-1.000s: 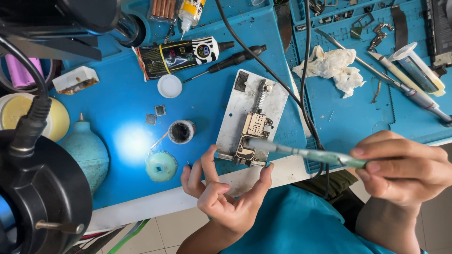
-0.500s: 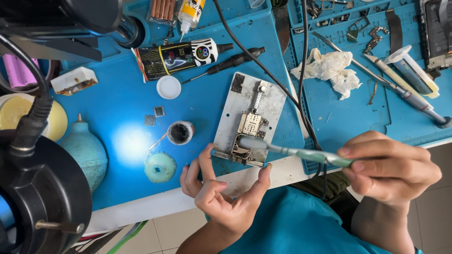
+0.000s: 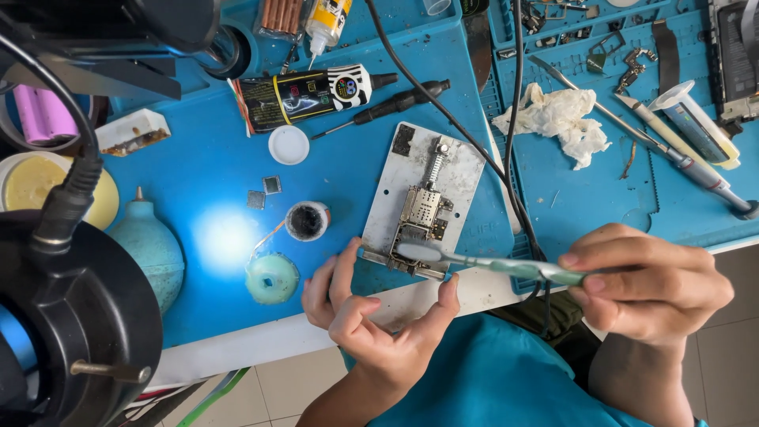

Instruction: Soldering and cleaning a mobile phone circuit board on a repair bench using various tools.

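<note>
Right hand (image 3: 648, 285) fingers pinch a slim translucent brush (image 3: 482, 262) (bristles on circuit board (image 3: 419, 221)); left hand (image 3: 371, 320) fingers steady the plate (image 3: 423, 198).

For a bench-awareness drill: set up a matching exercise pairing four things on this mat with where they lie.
Things:
1. crumpled tissue
2. white cap
3. brush
4. teal air blower

Places:
A. held in the right hand
B. left side, beside the black microscope base
C. right of the metal plate, past the black cables
D. below the black glue tube

Pairs: 1-C, 2-D, 3-A, 4-B
</note>
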